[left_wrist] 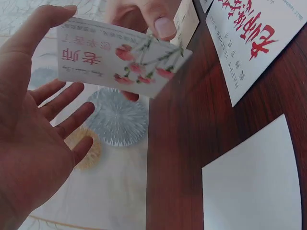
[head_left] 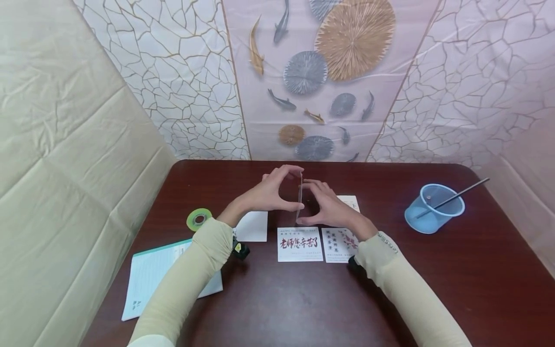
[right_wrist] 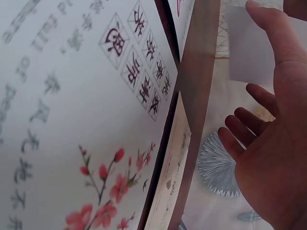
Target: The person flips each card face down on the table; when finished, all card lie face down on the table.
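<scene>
Left hand (head_left: 270,192) and right hand (head_left: 328,206) both grip the carnation card (left_wrist: 108,60), thumb and fingers at its edges; card upright, raised above the counter (head_left: 295,308). Nearer the person: red-lettered card (head_left: 300,244) and blossom card (head_left: 337,246), side by side. Blank card (head_left: 253,226) to their left. Further left: green tape roll (head_left: 192,222), notepad (head_left: 149,277). Well right: blue cup (head_left: 422,219), dark stick (head_left: 470,189) leaning inside.

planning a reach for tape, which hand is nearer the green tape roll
Left; the left hand is right of the tape roll, the right hand farther right, past the upright card.
</scene>
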Motion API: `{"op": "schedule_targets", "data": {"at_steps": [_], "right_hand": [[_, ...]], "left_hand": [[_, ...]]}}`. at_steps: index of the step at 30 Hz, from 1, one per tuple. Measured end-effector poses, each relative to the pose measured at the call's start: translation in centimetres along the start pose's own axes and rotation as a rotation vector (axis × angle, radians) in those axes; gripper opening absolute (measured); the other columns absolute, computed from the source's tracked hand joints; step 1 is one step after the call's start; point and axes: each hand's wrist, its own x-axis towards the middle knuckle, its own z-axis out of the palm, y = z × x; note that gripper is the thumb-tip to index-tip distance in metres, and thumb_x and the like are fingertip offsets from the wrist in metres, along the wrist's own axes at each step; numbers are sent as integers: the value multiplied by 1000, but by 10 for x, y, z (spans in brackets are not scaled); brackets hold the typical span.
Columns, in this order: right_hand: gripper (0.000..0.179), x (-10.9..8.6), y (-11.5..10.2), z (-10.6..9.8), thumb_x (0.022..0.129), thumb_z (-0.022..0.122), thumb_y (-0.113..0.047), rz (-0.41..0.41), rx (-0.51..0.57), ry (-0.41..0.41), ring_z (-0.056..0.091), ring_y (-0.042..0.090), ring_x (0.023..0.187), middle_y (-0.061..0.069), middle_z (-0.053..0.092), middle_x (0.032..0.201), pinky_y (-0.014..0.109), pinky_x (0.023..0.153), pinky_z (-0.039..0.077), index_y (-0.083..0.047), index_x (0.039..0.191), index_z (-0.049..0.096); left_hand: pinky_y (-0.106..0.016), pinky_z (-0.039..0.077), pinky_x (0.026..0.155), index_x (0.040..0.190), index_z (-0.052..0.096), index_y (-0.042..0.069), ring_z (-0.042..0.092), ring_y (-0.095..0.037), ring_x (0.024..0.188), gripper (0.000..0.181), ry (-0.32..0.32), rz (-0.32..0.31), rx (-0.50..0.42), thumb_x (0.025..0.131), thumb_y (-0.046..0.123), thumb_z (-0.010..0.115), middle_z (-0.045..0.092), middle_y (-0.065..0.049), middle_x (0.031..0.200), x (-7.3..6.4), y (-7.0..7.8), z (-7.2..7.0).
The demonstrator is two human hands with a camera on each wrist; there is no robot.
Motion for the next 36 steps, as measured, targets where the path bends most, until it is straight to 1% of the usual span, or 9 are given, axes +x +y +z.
{"op": "schedule_targets", "data": {"at_steps": [2,7,10,17,19,21,26,29,36], "right_hand": [[96,0,1,1,71,82,-55,23,-12,-4,24,26,138,8,25,155,54,107,26,-17,146,38],[91,1,5,1,70,81,-58,34,0,-16,21,27,140,8,21,157,55,105,29,-20,143,41],[89,1,6,1,71,80,-59,28,11,-28,21,28,140,10,21,157,56,104,29,-19,141,43],[86,-2,14,-7,69,82,-57,40,-1,-68,21,31,138,10,19,158,58,104,26,-18,136,45],[85,-4,16,-13,68,84,-54,53,-17,-77,20,33,139,10,16,158,61,104,23,-18,135,46],[86,-5,19,-18,66,87,-51,59,-40,-89,20,35,139,11,15,159,64,103,22,-18,133,46],[85,-1,23,-28,63,88,-50,39,-121,-134,20,37,137,15,16,157,64,103,21,-15,129,47],[82,2,23,-31,65,87,-49,27,-159,-172,18,37,138,19,17,156,61,105,19,-12,127,48],[82,6,23,-29,68,86,-48,79,-185,-240,15,36,140,21,16,156,57,108,16,-9,129,50]], "left_hand": [[-50,27,100,143,39,19,44,-21,123,84,18,-4,-64,76,46,81,48,0,133,-3,-3,-2],[-45,36,101,145,38,21,46,-23,122,84,62,-21,-188,76,40,83,47,1,135,-11,-12,-4],[-41,38,101,146,37,22,46,-18,122,85,68,-34,-205,77,39,83,46,6,136,-13,-17,-5],[-45,38,101,147,36,22,44,-18,124,87,30,-86,-217,76,41,83,45,4,137,-25,-28,-7],[-46,37,101,146,35,20,43,-19,124,89,8,-113,-185,75,41,83,45,2,136,-30,-32,-8],[-46,37,101,145,35,18,41,-19,124,90,-17,-140,-108,74,43,84,44,1,136,-33,-36,-7],[-49,30,102,142,37,17,37,-20,124,90,-98,-198,203,72,54,80,44,0,136,-35,-48,0],[-52,27,102,140,39,17,35,-21,125,87,-156,-213,335,73,60,76,42,0,137,-32,-52,4],[-49,26,99,140,41,18,32,-23,130,85,-241,-236,422,75,65,72,38,-2,141,-27,-54,9]]}}
